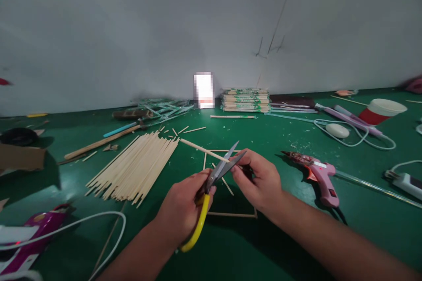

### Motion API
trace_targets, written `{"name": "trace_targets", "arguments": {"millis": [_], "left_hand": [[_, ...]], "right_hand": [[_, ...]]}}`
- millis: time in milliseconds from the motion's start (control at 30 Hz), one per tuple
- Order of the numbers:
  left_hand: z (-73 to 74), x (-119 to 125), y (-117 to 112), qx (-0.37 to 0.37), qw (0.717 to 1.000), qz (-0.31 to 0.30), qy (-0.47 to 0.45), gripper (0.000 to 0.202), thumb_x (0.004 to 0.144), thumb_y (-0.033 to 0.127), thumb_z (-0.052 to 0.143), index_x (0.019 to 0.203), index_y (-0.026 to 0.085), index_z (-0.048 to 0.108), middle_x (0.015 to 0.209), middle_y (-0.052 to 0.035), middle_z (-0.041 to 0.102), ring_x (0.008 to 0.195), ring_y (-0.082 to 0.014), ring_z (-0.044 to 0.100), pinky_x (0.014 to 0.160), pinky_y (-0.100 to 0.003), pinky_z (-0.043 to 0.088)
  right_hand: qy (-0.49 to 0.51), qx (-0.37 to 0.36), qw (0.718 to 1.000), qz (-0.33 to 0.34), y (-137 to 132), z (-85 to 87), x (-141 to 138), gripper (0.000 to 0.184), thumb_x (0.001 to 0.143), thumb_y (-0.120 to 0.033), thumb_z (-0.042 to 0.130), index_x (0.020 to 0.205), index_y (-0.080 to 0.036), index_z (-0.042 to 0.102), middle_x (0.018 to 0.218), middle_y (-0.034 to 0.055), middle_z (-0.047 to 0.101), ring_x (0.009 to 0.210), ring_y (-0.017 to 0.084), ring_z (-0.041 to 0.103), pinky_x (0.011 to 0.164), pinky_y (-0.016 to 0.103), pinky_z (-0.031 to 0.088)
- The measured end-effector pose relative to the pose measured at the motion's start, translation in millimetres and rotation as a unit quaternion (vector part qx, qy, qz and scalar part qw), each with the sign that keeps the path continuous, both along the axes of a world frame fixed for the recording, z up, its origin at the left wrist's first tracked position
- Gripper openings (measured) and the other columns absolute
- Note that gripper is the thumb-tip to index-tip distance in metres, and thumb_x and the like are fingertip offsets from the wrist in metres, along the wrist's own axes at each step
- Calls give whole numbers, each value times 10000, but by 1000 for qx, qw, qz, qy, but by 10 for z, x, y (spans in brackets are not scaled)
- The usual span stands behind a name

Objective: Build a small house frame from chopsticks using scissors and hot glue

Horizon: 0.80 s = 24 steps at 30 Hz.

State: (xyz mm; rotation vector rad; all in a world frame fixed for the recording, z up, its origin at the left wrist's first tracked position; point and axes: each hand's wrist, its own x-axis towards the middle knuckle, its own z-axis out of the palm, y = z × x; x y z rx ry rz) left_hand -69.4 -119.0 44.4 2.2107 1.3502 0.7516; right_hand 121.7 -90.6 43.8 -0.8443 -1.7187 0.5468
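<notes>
My left hand (186,204) is closed around a pair of scissors (201,224) with yellow handles. Their blades are parted, pointing up and right, and a thin wooden stick (201,147) lies between them. Pinched at its right end, that stick is in my right hand (257,178), its fingertips close to the blades. Beneath both hands a square frame of sticks (231,215) lies on the green table, with another stick (227,185) inside it. To the left is a wide bunch of loose wooden sticks (135,167), with short cut pieces (174,132) by its far end.
A pink glue gun (321,173) lies right of my right arm, and a purple device (36,239) with a white cable sits at lower left. Wrapped sticks (245,100) are stacked against the grey partition (148,44). A red-and-white cup (382,112) stands far right.
</notes>
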Motion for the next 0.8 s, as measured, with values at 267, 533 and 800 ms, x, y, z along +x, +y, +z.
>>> {"name": "trace_targets", "arguments": {"millis": [267, 533, 800], "left_hand": [[57, 49, -16, -35, 999, 19, 10, 255, 871, 245, 498, 1109, 189, 572, 838, -10, 641, 698, -123, 581, 648, -212, 473], [6, 14, 6, -18, 999, 11, 25, 305, 877, 269, 478, 1171, 208, 528, 1045, -66, 627, 903, -174, 611, 801, -303, 489], [21, -3, 23, -54, 998, -3, 31, 248, 909, 287, 429, 1107, 199, 552, 825, -16, 622, 686, -126, 571, 629, -224, 449]], "right_hand": [[2, 17, 1000, -19, 31, -27, -4, 83, 829, -123, 536, 819, -195, 577, 718, 3, 588, 614, 105, 541, 534, 223, 432], [-45, 13, 999, -23, 7, -31, 30, 94, 854, -157, 511, 856, -191, 598, 722, 11, 625, 619, 112, 572, 555, 230, 457], [-56, 10, 998, -22, 47, -63, 28, 93, 849, -146, 507, 846, -182, 593, 715, 16, 629, 594, 107, 565, 530, 223, 447]]}}
